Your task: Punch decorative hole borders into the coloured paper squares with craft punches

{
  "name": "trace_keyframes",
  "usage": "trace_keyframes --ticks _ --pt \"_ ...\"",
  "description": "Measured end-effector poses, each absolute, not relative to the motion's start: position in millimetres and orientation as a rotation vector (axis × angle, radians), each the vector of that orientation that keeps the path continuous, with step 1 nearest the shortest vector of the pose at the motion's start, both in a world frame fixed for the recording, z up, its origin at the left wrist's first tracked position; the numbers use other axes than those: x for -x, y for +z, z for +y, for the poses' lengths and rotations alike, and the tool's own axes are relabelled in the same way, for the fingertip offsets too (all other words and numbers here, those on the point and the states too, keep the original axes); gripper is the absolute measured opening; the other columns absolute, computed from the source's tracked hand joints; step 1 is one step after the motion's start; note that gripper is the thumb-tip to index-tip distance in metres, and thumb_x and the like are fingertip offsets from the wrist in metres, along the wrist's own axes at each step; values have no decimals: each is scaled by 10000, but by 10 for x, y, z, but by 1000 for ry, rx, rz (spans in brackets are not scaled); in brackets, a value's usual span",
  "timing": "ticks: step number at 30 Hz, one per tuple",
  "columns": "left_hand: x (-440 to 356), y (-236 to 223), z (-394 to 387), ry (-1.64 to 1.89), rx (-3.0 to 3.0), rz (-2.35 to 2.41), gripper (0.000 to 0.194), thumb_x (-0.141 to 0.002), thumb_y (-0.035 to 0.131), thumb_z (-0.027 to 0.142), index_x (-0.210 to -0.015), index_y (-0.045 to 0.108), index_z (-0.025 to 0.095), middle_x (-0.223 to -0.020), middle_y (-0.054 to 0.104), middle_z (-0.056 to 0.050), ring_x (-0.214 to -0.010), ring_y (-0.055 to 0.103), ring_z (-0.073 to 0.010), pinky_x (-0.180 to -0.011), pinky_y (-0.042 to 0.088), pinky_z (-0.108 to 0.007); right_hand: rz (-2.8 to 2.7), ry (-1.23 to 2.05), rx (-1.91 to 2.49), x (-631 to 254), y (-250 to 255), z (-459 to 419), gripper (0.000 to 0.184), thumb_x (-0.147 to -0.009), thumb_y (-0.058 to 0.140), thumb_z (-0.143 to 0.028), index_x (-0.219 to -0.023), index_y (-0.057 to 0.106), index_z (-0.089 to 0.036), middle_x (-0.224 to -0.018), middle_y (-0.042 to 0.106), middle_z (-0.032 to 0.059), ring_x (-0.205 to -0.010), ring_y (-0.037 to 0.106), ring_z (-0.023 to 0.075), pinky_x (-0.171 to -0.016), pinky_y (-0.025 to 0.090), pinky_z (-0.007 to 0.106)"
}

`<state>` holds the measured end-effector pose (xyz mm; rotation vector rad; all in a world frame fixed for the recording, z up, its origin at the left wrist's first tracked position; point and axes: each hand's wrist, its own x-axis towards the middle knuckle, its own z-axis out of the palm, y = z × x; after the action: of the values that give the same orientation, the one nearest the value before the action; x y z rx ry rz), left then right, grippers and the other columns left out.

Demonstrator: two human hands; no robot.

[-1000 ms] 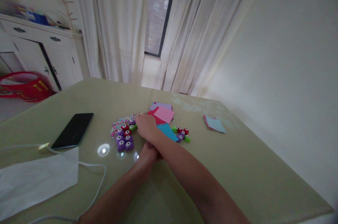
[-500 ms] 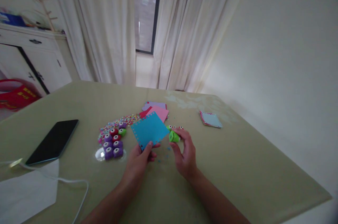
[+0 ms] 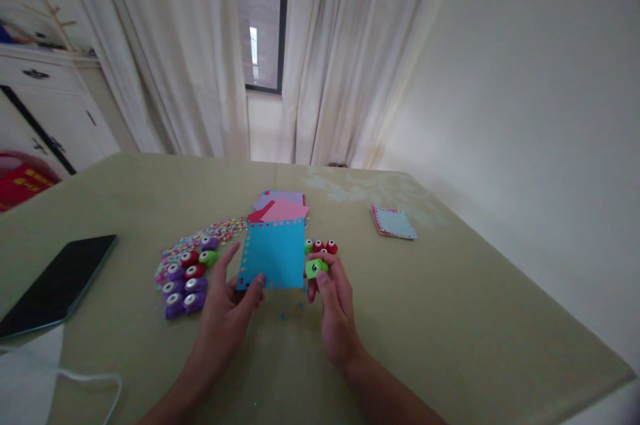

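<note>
My left hand [image 3: 227, 301] grips a square blue sheet of paper [image 3: 275, 253] by its lower left corner, thumb on top. Small punched holes run along the sheet's upper, left and part of its lower edges. At the sheet's right edge, my right hand [image 3: 336, 308] holds a small green craft punch [image 3: 315, 269] between thumb and fingers. Whether the paper's edge sits inside the punch's slot I cannot tell. Several red and green punches [image 3: 331, 247] stand just behind my right hand. A few blue paper bits [image 3: 283, 317] lie on the table beneath.
Left of my hands stand several purple, red and green punches [image 3: 194, 285], with scattered confetti [image 3: 187, 243] behind. Pink paper [image 3: 285, 210] lies beyond the sheet. A punched pale-blue paper stack [image 3: 394, 222] is at right; a black tablet [image 3: 57, 281] and white cable [image 3: 95, 377] are at left.
The blue sheet has turned so its edges are nearly level. My right hand has brought the green punch to its right edge and turned it. The whole view has shifted slightly.
</note>
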<state>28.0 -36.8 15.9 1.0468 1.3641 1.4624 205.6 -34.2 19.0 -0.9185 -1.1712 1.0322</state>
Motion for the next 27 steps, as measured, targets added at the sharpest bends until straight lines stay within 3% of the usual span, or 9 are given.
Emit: trace_keyframes --ticks 2,4,9,13,16,20,24,27 --pt "-290 144 -361 1449 -1036 1323 1108 -769 873 537 -1657 291 220 -818 785 18 -659 734 -182 -635 609 -270 -1132 1061 939 -2039 173 -330 356 -1036 549 -553 -1112 662 -224 -800 569 -3 -648 490 151 -594 432 273" --pt "-306 138 -363 1432 -1023 1286 1149 -756 891 530 -1676 270 232 -924 820 -17 -742 779 -207 -707 647 -304 -1091 1088 960 -2030 159 -304 385 -1027 546 -591 -1079 647 -223 -778 565 -6 -638 492 152 -578 433 269" --pt "-318 128 -412 1449 -1112 1366 1048 -838 825 478 -1702 261 297 -1056 835 -26 -819 817 -219 -794 663 -328 -1081 1031 973 -2090 172 -209 430 -1026 541 -645 -1055 613 -222 -758 579 -11 -618 499 143 -574 446 263" --pt "-257 77 -423 1372 -1259 1492 826 -870 758 489 -1613 489 250 -849 838 -10 -821 827 -247 -805 654 -332 -1064 876 995 -2194 195 -119 423 -1020 570 -635 -1086 601 -219 -771 625 -1 -634 551 150 -600 479 277" --pt "-234 47 -402 1329 -1323 1475 570 -866 737 494 -1377 734 241 -889 853 -44 -845 830 -264 -801 654 -333 -1042 879 988 -2214 179 -77 389 -986 658 -586 -1094 602 -217 -865 672 23 -631 562 138 -569 460 262" --pt "-251 40 -394 1334 -1294 1465 575 -844 762 495 -1357 752 236 -945 858 -57 -832 824 -274 -770 653 -344 -1122 932 990 -2164 138 -103 400 -924 766 -520 -1163 650 -221 -1012 702 51 -685 570 135 -554 430 243" --pt "-248 66 -406 1356 -1347 1562 504 -818 794 518 -1250 818 259 -966 860 -49 -722 743 -246 -656 601 -312 -1305 1027 971 -2127 107 -173 370 -990 673 -548 -1100 720 -197 -765 659 11 -576 476 122 -513 374 246" --pt "-243 94 -397 1343 -1430 1586 352 -818 783 480 -1102 871 291 -959 863 -28 -678 690 -233 -640 564 -305 -1358 1090 944 -2111 89 -207 392 -1022 614 -564 -1103 724 -197 -765 676 24 -570 483 129 -491 367 245"
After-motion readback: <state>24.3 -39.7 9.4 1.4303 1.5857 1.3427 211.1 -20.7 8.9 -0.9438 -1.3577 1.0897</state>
